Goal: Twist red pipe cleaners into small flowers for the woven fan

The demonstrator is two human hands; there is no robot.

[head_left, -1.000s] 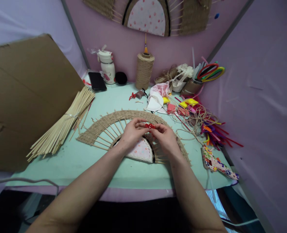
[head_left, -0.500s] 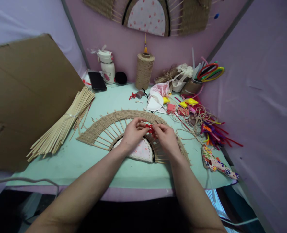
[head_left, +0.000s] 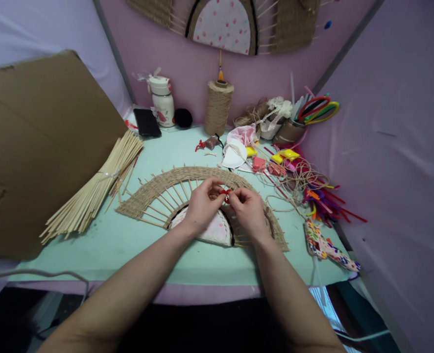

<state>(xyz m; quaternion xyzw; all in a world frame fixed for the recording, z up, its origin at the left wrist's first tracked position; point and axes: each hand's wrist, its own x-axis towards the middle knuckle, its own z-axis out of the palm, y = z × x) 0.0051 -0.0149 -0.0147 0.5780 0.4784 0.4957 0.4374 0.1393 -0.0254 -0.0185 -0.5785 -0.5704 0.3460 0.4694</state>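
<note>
Closer together now: L hand [head_left: 201,206] & R hand [head_left: 249,212] both pinched shut on red piece [head_left: 226,194], above woven fan [head_left: 149,193]; twine spool [head_left: 218,106] at 12 o'clock.

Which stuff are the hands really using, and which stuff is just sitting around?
In use:
left hand
right hand
small red piece pinched between them
woven fan beneath

Lying about:
stick bundle
twine spool
phone
bottle
cardboard

A tan woven fan [head_left: 158,189] with a white, pink-dotted centre lies on the mint-green table [head_left: 129,245]. Just above the fan's centre sits a small red piece [head_left: 226,194]; left of it, pale yellow sticks [head_left: 95,189].
</note>
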